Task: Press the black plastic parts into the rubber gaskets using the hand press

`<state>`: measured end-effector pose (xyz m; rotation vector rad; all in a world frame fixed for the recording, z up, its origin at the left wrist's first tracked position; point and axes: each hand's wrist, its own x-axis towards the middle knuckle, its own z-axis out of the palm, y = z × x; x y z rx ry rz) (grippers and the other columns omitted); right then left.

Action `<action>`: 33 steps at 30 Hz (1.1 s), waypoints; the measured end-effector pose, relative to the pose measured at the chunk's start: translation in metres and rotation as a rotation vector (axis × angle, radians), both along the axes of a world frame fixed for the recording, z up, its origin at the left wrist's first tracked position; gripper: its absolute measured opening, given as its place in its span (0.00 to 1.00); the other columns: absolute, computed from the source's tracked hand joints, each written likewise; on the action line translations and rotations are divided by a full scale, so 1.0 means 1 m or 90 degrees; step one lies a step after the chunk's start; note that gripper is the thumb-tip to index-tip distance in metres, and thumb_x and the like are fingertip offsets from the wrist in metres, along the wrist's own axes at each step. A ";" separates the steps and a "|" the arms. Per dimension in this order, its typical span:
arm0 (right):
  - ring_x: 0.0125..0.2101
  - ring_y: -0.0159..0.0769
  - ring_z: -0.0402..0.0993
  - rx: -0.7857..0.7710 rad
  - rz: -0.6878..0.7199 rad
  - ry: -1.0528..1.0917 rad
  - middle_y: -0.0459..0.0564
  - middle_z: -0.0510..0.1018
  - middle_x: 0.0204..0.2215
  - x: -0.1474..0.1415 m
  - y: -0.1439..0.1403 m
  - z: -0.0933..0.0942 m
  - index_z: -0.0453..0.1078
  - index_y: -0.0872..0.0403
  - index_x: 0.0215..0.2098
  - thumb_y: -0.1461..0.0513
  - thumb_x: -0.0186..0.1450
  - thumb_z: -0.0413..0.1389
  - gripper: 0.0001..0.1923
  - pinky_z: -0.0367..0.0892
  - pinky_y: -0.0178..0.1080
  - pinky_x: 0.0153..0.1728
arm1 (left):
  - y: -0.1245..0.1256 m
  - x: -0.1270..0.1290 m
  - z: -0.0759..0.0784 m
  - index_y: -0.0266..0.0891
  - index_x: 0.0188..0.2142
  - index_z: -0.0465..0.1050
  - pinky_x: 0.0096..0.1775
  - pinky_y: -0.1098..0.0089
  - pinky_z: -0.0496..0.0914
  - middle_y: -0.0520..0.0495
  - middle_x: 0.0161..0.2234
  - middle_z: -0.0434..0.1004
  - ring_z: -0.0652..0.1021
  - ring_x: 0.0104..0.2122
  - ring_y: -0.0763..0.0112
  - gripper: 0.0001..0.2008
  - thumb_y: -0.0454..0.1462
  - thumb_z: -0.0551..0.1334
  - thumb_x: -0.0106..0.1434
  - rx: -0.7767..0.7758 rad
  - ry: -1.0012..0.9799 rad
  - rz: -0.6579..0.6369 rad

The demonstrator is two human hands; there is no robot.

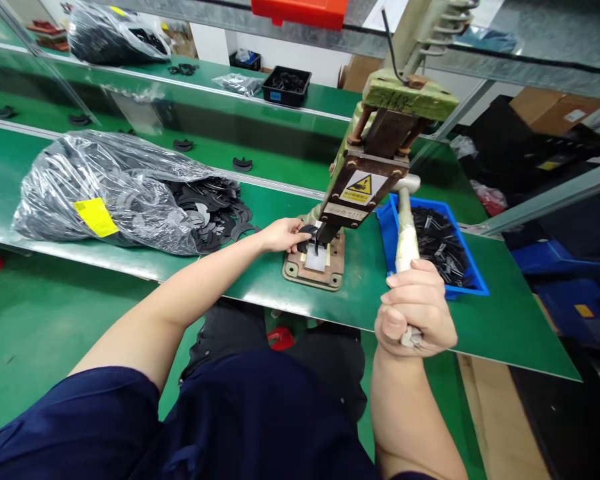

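Observation:
A green hand press (380, 140) stands on the green table (510, 320), its base plate (314, 263) in front of me. My left hand (284, 235) holds a small black curved part (309, 232) on the base, right under the press head. My right hand (414, 308) is closed around the press lever (405, 230), which is pulled down toward me. An opened clear bag of black curved parts (120, 193) lies on the table to the left, with parts spilling out near my left hand.
A blue bin (433, 243) of small black pieces sits right of the press. Behind runs a green conveyor (130, 120) with a few loose black parts, another bag and a black tray (286, 85). Blue crates and boxes stand at the right.

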<state>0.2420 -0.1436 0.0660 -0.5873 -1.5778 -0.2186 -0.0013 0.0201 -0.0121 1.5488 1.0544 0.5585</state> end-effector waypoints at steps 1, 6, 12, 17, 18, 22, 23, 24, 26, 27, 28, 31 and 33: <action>0.31 0.33 0.80 -0.001 -0.003 -0.002 0.40 0.75 0.22 0.000 0.000 0.000 0.65 0.51 0.24 0.59 0.67 0.60 0.15 0.75 0.56 0.53 | 0.001 0.000 0.002 0.39 0.38 0.70 0.24 0.74 0.71 0.51 0.20 0.77 0.78 0.19 0.73 0.16 0.46 0.70 0.70 -0.015 -0.009 -0.002; 0.30 0.34 0.79 -0.001 -0.016 0.003 0.40 0.74 0.21 0.000 0.000 0.000 0.65 0.50 0.23 0.57 0.67 0.59 0.15 0.76 0.56 0.52 | 0.004 0.000 0.009 0.37 0.36 0.70 0.24 0.74 0.73 0.49 0.20 0.78 0.79 0.20 0.72 0.18 0.47 0.74 0.67 -0.077 -0.030 -0.034; 0.30 0.34 0.79 -0.014 -0.019 0.003 0.39 0.75 0.21 0.001 0.000 -0.002 0.65 0.50 0.22 0.56 0.67 0.60 0.18 0.75 0.57 0.50 | 0.006 0.000 0.005 0.38 0.36 0.68 0.24 0.75 0.73 0.49 0.20 0.78 0.79 0.19 0.73 0.17 0.45 0.72 0.69 -0.084 -0.027 -0.025; 0.28 0.34 0.78 -0.007 -0.020 0.010 0.39 0.74 0.20 0.001 0.001 -0.002 0.64 0.50 0.21 0.56 0.67 0.60 0.19 0.75 0.56 0.48 | 0.008 0.001 0.001 0.37 0.36 0.69 0.24 0.75 0.73 0.51 0.20 0.77 0.79 0.19 0.73 0.17 0.45 0.73 0.68 -0.111 -0.023 -0.020; 0.28 0.34 0.78 -0.009 -0.022 0.010 0.39 0.74 0.20 0.001 0.001 -0.002 0.64 0.50 0.21 0.55 0.67 0.60 0.19 0.75 0.56 0.48 | 0.009 0.002 0.002 0.37 0.36 0.69 0.24 0.76 0.74 0.51 0.20 0.76 0.79 0.19 0.73 0.17 0.45 0.73 0.68 -0.122 -0.017 -0.018; 0.28 0.34 0.77 0.004 -0.018 0.023 0.39 0.74 0.19 0.001 0.002 -0.004 0.63 0.50 0.20 0.55 0.67 0.60 0.19 0.75 0.55 0.48 | 0.014 0.006 0.009 0.37 0.37 0.72 0.24 0.76 0.74 0.50 0.20 0.78 0.80 0.19 0.72 0.14 0.42 0.74 0.67 -0.199 0.018 0.000; 0.28 0.34 0.77 0.006 -0.015 0.028 0.39 0.74 0.20 0.001 0.002 -0.005 0.63 0.50 0.20 0.55 0.67 0.61 0.20 0.75 0.55 0.48 | 0.014 0.006 0.011 0.37 0.38 0.73 0.24 0.76 0.74 0.49 0.20 0.79 0.80 0.19 0.72 0.14 0.42 0.74 0.67 -0.224 0.029 0.006; 0.28 0.34 0.78 0.006 -0.014 0.031 0.39 0.74 0.20 0.000 0.001 -0.007 0.63 0.50 0.20 0.55 0.67 0.61 0.20 0.75 0.55 0.48 | 0.015 0.007 0.013 0.37 0.38 0.73 0.24 0.76 0.74 0.48 0.20 0.79 0.79 0.18 0.72 0.13 0.42 0.74 0.67 -0.244 0.041 0.012; 0.28 0.34 0.78 0.000 -0.013 0.036 0.40 0.74 0.20 -0.003 0.002 -0.008 0.63 0.51 0.20 0.56 0.66 0.62 0.20 0.75 0.55 0.49 | 0.015 0.008 0.015 0.36 0.41 0.75 0.24 0.76 0.73 0.47 0.21 0.80 0.79 0.18 0.72 0.12 0.41 0.72 0.69 -0.271 0.054 0.015; 0.28 0.34 0.78 0.005 -0.012 0.040 0.40 0.74 0.19 -0.005 0.003 -0.006 0.62 0.51 0.20 0.56 0.67 0.62 0.21 0.75 0.55 0.49 | 0.014 0.008 0.016 0.36 0.43 0.76 0.24 0.77 0.73 0.46 0.21 0.80 0.79 0.18 0.73 0.11 0.41 0.71 0.70 -0.276 0.054 0.014; 0.27 0.33 0.77 0.026 -0.011 0.055 0.39 0.73 0.19 -0.007 0.006 -0.001 0.61 0.51 0.19 0.55 0.67 0.62 0.22 0.75 0.54 0.49 | 0.013 0.008 0.016 0.36 0.44 0.76 0.24 0.77 0.73 0.46 0.21 0.80 0.79 0.18 0.73 0.11 0.41 0.70 0.71 -0.276 0.049 0.014; 0.25 0.31 0.76 0.100 0.036 0.099 0.38 0.72 0.19 -0.010 0.023 0.033 0.66 0.49 0.23 0.53 0.67 0.64 0.18 0.76 0.49 0.42 | 0.008 0.009 0.013 0.35 0.46 0.77 0.24 0.78 0.73 0.47 0.22 0.81 0.80 0.19 0.73 0.12 0.42 0.70 0.71 -0.275 0.029 0.026; 0.28 0.31 0.78 0.136 0.087 0.109 0.40 0.77 0.28 -0.007 0.039 0.069 0.75 0.47 0.37 0.51 0.64 0.68 0.11 0.77 0.46 0.37 | 0.004 0.009 0.011 0.36 0.45 0.76 0.25 0.78 0.73 0.48 0.23 0.81 0.80 0.19 0.73 0.11 0.42 0.70 0.71 -0.270 0.009 0.047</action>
